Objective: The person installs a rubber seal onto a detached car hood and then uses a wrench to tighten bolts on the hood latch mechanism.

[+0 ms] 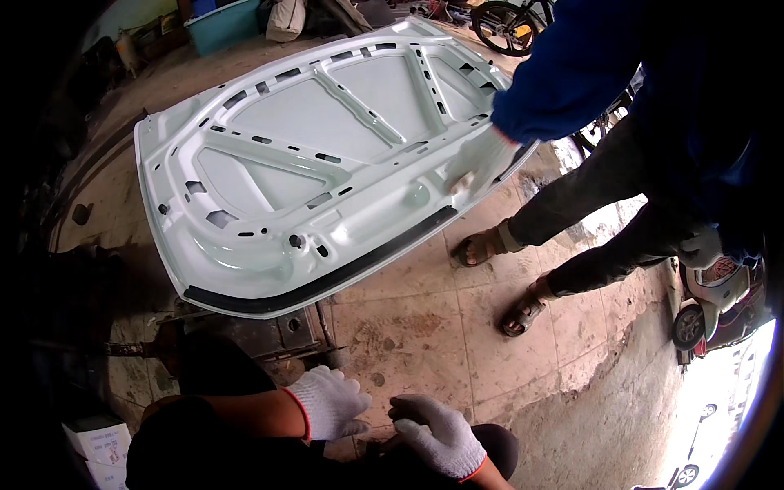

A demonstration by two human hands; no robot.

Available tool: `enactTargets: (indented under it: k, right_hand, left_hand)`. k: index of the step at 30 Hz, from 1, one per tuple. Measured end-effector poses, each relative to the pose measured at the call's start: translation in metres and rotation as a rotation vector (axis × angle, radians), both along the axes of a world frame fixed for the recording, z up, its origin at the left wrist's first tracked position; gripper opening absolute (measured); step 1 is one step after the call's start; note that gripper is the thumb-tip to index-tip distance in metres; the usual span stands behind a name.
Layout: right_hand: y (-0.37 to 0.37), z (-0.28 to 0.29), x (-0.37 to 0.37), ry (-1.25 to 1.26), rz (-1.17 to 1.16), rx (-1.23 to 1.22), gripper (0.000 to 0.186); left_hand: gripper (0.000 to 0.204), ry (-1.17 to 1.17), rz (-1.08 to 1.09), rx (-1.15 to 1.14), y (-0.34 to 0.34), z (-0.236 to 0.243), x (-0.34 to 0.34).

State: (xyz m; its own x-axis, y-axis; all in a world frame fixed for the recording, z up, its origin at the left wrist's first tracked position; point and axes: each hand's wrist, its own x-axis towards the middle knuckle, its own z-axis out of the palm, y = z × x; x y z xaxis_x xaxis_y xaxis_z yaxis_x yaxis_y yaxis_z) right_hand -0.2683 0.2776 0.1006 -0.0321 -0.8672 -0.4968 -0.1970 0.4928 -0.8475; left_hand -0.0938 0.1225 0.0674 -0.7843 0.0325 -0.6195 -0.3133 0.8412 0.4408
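The left hand (325, 405) and right hand (439, 438), in white knit gloves (331, 395) with red cuffs, curl loosely, empty. Beyond lies a glossy, pale-mint, ribbed and slotted metal panel (290, 121) above stained floor tiles (510, 363); a dark bicycle (527, 16) stands behind.

We are seeing a teal tub (224, 29) sitting toward the back near a pale sack (286, 20), and a black bicycle (520, 29) is standing farther right. Near the right edge, we are noticing a pale scooter-like vehicle (722, 296), while white cartons (100, 443) are resting at the lower left and stained floor tiles (408, 359) are showing mid-view.
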Motion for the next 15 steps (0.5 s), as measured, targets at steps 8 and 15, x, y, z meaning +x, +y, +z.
enactTargets:
  k: [8,15]
  right_hand:
    - [0.006,-0.006,0.008,0.177,0.127,-0.054,0.049]
    - [0.011,-0.011,0.013,0.260,0.183,-0.119,0.050]
  left_hand:
    - [0.048,0.035,-0.009,-0.031,0.006,-0.003,0.004]
    - [0.049,0.049,0.005,-0.033,0.012,-0.005,0.007]
